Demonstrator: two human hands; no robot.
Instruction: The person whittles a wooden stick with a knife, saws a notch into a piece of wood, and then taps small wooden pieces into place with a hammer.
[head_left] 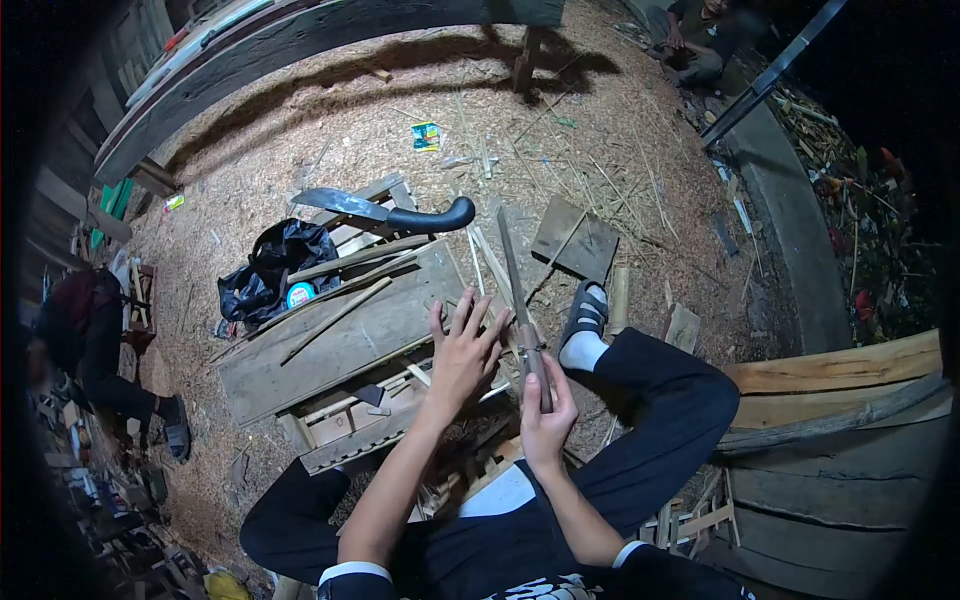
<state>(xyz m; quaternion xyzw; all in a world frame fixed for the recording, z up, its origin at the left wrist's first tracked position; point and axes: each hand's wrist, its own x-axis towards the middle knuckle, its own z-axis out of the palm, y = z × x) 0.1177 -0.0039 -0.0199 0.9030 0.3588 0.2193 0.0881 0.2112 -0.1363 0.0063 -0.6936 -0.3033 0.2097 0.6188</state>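
Note:
My right hand (545, 415) grips the handle of a long straight knife (515, 290) whose blade points away from me. Just to its left, my left hand (462, 350) is spread with fingers apart, resting on thin wood sticks (488, 268) beside the blade, over the edge of a wooden pallet (340, 345). A curved machete with a black handle (390, 210) lies on the far side of the pallet. My legs in dark trousers frame the work spot, one foot in a sandal and white sock (583, 325).
Sawdust and splinters cover the ground (400, 100). A black plastic bag (270, 270) sits at the pallet's left. A square board (575, 240) lies ahead. Thick timbers (840, 400) lie at right. A person sits at left (90, 340), another at the far top right (700, 40).

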